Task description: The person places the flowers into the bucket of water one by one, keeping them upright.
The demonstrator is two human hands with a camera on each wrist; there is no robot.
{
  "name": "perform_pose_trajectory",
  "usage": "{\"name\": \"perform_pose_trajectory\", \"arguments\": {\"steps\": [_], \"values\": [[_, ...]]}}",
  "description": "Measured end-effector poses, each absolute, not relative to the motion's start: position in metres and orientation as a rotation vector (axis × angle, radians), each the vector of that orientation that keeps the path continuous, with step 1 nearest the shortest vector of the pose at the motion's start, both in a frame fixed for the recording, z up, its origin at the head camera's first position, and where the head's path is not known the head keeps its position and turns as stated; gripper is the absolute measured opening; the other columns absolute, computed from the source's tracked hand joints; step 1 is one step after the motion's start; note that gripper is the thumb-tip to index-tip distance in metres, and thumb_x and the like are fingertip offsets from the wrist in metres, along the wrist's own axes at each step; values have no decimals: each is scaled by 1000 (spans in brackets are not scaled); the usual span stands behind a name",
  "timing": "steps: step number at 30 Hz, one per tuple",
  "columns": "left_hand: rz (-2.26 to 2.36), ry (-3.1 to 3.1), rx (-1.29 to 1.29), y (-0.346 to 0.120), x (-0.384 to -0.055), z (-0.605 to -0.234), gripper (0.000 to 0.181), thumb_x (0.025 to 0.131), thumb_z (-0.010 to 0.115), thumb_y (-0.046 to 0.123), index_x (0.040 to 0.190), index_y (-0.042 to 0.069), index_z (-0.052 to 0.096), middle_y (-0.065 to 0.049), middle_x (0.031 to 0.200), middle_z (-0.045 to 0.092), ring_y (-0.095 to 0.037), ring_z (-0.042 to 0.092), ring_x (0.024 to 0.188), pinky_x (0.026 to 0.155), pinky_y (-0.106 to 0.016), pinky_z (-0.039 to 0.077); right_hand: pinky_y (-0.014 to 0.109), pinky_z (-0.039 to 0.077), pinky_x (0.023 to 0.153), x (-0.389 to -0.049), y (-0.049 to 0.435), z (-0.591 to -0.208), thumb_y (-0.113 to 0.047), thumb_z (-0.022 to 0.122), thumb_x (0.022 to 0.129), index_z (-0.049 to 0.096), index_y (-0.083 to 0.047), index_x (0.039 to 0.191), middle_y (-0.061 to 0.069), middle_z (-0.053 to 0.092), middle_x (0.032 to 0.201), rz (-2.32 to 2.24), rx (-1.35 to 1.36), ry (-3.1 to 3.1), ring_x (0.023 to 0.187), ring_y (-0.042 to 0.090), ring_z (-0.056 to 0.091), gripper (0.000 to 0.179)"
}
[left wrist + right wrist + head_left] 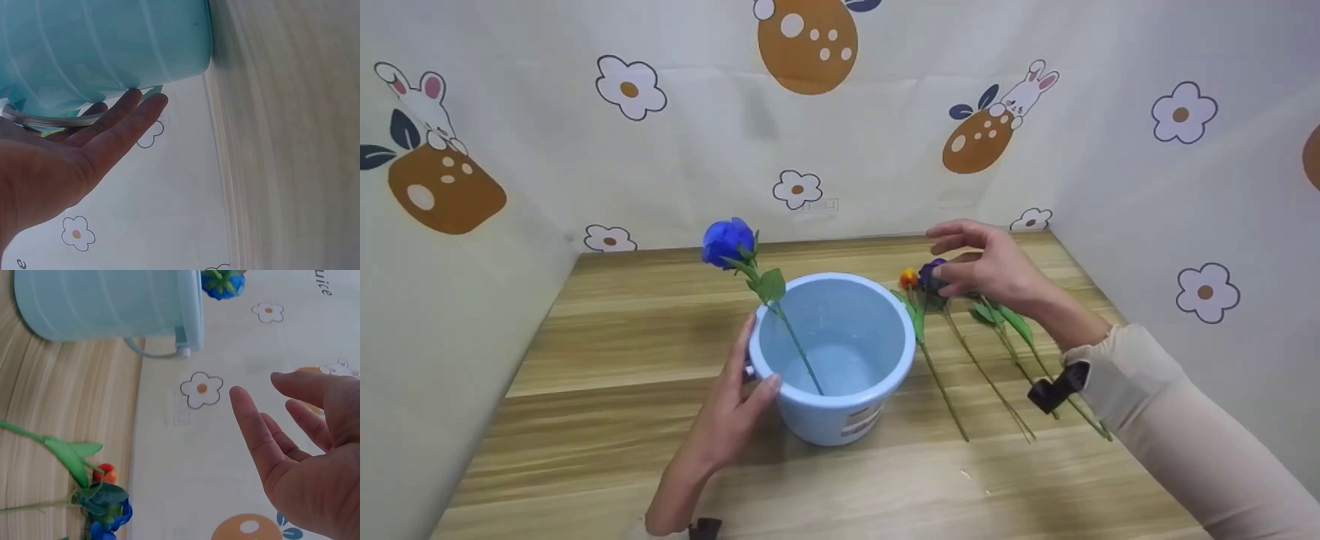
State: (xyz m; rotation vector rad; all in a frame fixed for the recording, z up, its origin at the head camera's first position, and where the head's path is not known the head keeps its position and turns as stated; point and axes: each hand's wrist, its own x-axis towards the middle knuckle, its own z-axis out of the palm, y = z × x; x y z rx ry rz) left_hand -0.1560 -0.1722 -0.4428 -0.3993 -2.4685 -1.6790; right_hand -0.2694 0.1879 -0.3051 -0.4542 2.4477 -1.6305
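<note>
I am watching the left hand [727,416] steadying the light-blue bucket [817,426] from its left side, its fingers lying nearly straight along the outer wall and its thumb resting by the front of the rim. The bucket is standing upright on the wood-grain table [622,427], and from the right wrist I am seeing its handle [149,353] hanging down against the far side. One blue rose [727,242] is standing in the bucket, its stem slanting across the inside and its bloom leaning out over the left rim. The right hand [994,266] is hovering to the bucket's right, fingers loosely spread and holding nothing. Below it, flowers are lying side by side on the table: an orange-red flower [909,278] nearest the bucket, a dark blue-purple flower [928,283] just beside it, then two leafy stems [1016,322] whose blooms the hand is hiding from me. Behind everything, a pale backdrop [697,150] is showing printed daisies, rabbits and orange fruits.
</note>
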Motion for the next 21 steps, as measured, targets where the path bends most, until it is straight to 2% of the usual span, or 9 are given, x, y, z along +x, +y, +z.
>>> {"name": "perform_pose_trajectory", "arguments": {"steps": [6,8,11,15,21], "values": [[-1686,-2476,-383,-172,-155,-444,81,106,58,35,171,37,9,-8,179,14,-44,31,158,119,-65,39,36,68,79,-271,201,-313,0,70,96,56,-6,147,21,58,136,-1631,-416,2459,107,25,72,53],[-1688,-2476,-381,-172,-155,-444,81,106,58,34,171,37,10,-8,179,15,-45,32,157,119,-66,38,39,68,80,-271,204,-315,0,70,96,55,-6,147,20,58,136,-1642,-400,2455,106,24,73,53],[-1681,-2466,-398,-172,-155,-444,81,106,57,30,171,33,10,-11,178,15,-47,32,157,119,-68,36,42,68,81,-271,208,-318,0,69,96,55,-6,148,20,58,136,-1643,-379,2460,105,24,73,54],[-1669,-2460,-409,-172,-155,-443,81,105,57,32,172,31,10,-12,178,15,-46,30,158,120,-69,34,40,68,80,-271,215,-321,1,68,97,54,-6,149,21,56,137,-1656,-360,2456,107,26,72,54],[-1657,-2471,-403,-172,-155,-442,81,105,57,36,171,32,10,-11,178,16,-45,31,158,121,-68,34,40,68,80,-271,223,-325,2,68,98,53,-3,150,20,57,131,-1676,-354,2451,103,21,72,54]]}}
